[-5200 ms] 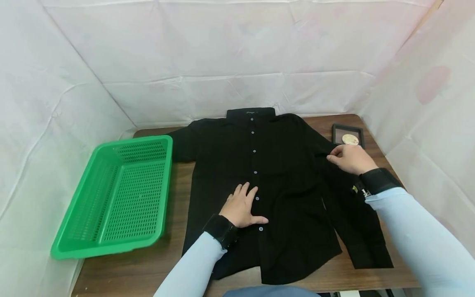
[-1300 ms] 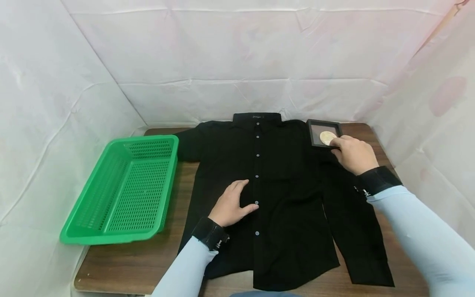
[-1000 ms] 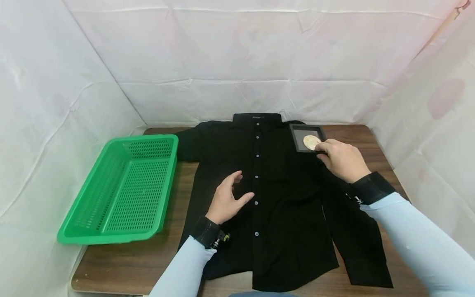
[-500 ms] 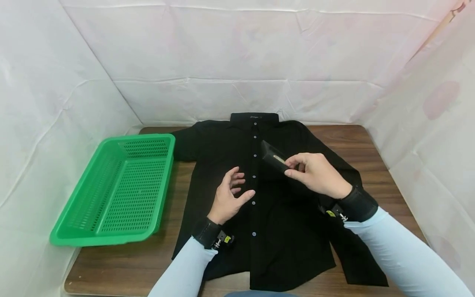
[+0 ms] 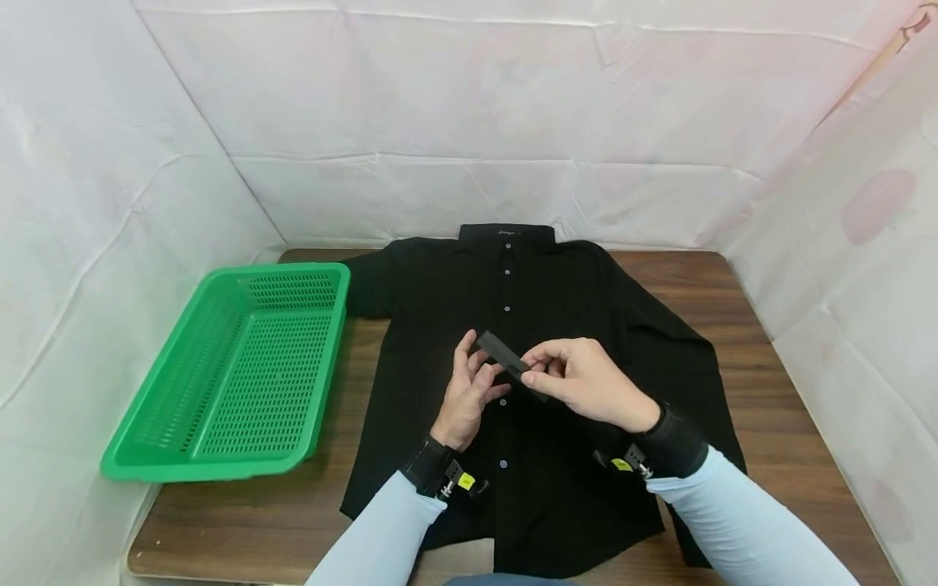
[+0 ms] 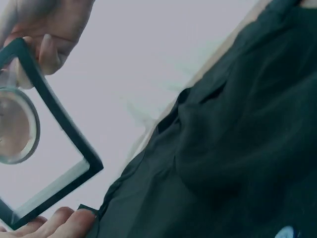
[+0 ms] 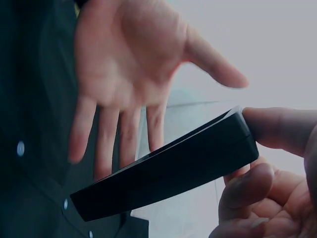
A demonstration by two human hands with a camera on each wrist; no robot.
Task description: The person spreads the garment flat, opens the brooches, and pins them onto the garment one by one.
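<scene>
My right hand pinches one end of a thin black display frame between thumb and fingers, holding it tilted above the shirt. In the left wrist view, the frame's see-through middle holds a round coin-like disc. My left hand is raised at the frame's other end. Seen in the right wrist view, its palm faces the frame with the fingers straight and spread and the thumb apart. Below both hands, a black button-up shirt lies flat, collar at the far edge and one sleeve stretched to the right.
A green plastic basket with perforated walls stands left of the shirt, overlapping its left sleeve in this view. The brown wooden table shows on the right and at the front left. White sheeting encloses the back and sides.
From the table's back right corner, my right hand has brought the frame over the shirt's middle and tipped it on edge. My left hand has risen off the shirt towards it.
</scene>
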